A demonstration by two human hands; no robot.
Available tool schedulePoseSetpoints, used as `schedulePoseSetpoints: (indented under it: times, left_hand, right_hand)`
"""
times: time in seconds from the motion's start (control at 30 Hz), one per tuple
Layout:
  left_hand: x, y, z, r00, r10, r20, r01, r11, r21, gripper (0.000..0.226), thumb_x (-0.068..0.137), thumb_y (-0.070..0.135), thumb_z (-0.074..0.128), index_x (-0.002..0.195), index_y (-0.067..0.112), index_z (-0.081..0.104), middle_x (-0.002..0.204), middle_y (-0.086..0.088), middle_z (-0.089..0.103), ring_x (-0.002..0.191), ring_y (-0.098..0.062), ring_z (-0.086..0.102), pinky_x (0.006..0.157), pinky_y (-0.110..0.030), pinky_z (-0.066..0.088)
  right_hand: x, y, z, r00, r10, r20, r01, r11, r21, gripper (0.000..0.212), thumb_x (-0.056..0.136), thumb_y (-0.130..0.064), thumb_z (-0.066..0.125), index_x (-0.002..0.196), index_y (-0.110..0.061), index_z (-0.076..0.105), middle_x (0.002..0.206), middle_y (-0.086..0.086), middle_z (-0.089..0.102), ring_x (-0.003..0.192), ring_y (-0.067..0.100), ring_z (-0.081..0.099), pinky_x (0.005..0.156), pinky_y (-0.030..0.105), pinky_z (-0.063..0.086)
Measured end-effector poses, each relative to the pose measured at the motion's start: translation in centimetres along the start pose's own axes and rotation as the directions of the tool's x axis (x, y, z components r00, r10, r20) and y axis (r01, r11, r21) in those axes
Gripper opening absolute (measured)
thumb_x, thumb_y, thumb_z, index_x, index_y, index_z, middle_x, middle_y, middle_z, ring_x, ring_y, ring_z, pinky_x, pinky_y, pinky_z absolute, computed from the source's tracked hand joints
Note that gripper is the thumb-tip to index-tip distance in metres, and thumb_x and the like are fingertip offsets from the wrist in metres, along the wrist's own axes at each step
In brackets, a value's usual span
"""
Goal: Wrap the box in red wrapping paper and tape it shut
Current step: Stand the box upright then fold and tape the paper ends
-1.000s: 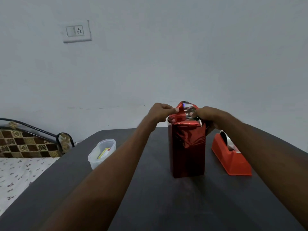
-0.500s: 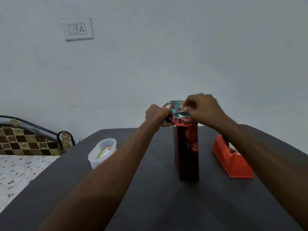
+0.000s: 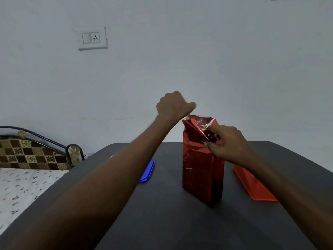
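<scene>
Dark table (image 3: 180, 224), wrapped box (image 3: 200, 170), orange tape dispenser (image 3: 255, 186), blue lid (image 3: 148, 171)

No readable text, labels, brand names or nos. anywhere I can see. The red wrapping paper (image 3: 200, 166) is plain shiny foil, and the wall switch plate (image 3: 92, 38) shows only socket holes, no lettering.

Both forearms are bare right up to the frame's lower edge, no sleeve showing, and neither the left hand (image 3: 173, 105) nor the right hand (image 3: 227, 144) wears a ring, watch or glove.
</scene>
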State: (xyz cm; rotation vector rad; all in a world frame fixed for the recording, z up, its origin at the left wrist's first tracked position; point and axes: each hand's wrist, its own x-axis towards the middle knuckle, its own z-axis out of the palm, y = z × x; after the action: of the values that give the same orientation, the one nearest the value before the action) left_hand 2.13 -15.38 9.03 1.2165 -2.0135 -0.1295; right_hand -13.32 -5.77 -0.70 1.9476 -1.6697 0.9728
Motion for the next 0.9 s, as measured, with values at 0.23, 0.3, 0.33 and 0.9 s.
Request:
schedulePoseSetpoints:
  times: [0.23, 0.3, 0.33, 0.9]
  left_hand:
    - [2.7, 2.1, 3.2, 0.943, 0.025, 0.332, -0.157, 0.912, 0.378, 0.032, 0.079, 0.025, 0.073, 0.067, 0.017, 0.045, 0.076, -0.004, 0.059, 0.080, -0.024, 0.061, 0.072, -0.030, 0.049]
    - [3.1, 2.3, 2.8, 0.938, 0.019, 0.347, -0.173, 0.892, 0.417, 0.024, 0.081, 0.012, 0.066, 0.065, 0.015, 0.048, 0.064, -0.002, 0.057, 0.074, -0.019, 0.062, 0.073, -0.029, 0.051]
    - [3.4, 2.5, 2.3, 0.931, 0.007, 0.365, -0.174, 0.888, 0.427, 0.022, 0.079, 0.010, 0.067, 0.063, 0.015, 0.052, 0.057, 0.000, 0.059, 0.065, -0.015, 0.063, 0.074, -0.027, 0.054]
    - [0.9, 1.9, -2.5, 0.776, 0.353, 0.522, -0.536, 0.805, 0.253, 0.028, 0.070, 0.031, 0.087, 0.090, 0.015, 0.076, 0.100, -0.005, 0.073, 0.100, -0.021, 0.064, 0.074, -0.028, 0.048]
  right_hand:
    - [0.3, 1.3, -0.3, 0.996, -0.027, 0.083, 0.021, 0.997, 0.070, 0.020, 0.075, -0.015, 0.076, 0.093, -0.019, 0.067, 0.075, -0.012, 0.060, 0.068, 0.017, 0.056, 0.059, 0.020, 0.033]
    - [0.6, 1.9, -0.7, 0.993, -0.023, 0.115, 0.011, 0.994, 0.105, 0.019, 0.074, -0.012, 0.075, 0.089, -0.020, 0.066, 0.072, -0.017, 0.058, 0.069, 0.014, 0.056, 0.062, 0.025, 0.039]
    - [0.7, 2.2, -0.9, 0.991, -0.020, 0.136, 0.002, 0.991, 0.131, 0.019, 0.074, -0.011, 0.074, 0.088, -0.021, 0.067, 0.072, -0.020, 0.059, 0.070, 0.013, 0.058, 0.065, 0.028, 0.043]
    - [3.3, 3.5, -2.9, 0.882, 0.012, 0.471, -0.147, 0.957, 0.252, 0.026, 0.079, -0.002, 0.070, 0.081, -0.026, 0.062, 0.074, -0.021, 0.065, 0.074, -0.001, 0.062, 0.077, 0.028, 0.045]
